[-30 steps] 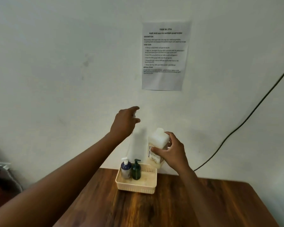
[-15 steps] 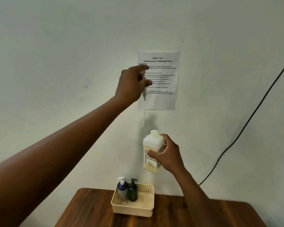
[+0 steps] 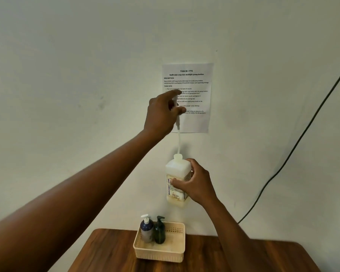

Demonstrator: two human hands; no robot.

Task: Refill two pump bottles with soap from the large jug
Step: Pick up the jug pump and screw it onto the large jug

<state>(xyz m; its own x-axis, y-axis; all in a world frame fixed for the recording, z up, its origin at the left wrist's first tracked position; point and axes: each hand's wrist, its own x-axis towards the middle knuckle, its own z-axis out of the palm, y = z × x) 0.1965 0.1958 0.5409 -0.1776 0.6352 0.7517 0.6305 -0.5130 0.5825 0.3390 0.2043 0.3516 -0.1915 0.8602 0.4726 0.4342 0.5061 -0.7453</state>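
Observation:
My right hand (image 3: 194,181) grips the large white soap jug (image 3: 177,169), upright in the air above the table, a little pale soap at its bottom. My left hand (image 3: 163,112) is raised high and pinches the jug's white pump head (image 3: 177,122); its thin tube hangs straight down with the tip at the jug's open neck. Two small pump bottles stand side by side at the left of a cream basket (image 3: 177,250): a dark blue bottle (image 3: 146,229) with a white pump and a dark green bottle (image 3: 159,231) with a dark pump.
The basket sits at the back edge of a brown wooden table (image 3: 234,258) against a white wall. A printed task sheet (image 3: 196,122) is taped to the wall behind my left hand. A black cable (image 3: 294,150) runs diagonally down the wall at the right.
My left hand rose with the pump, drawing its tube up out of the jug, then dropped a little. The jug stayed in my right hand. My head tilted up, so the table sank in view.

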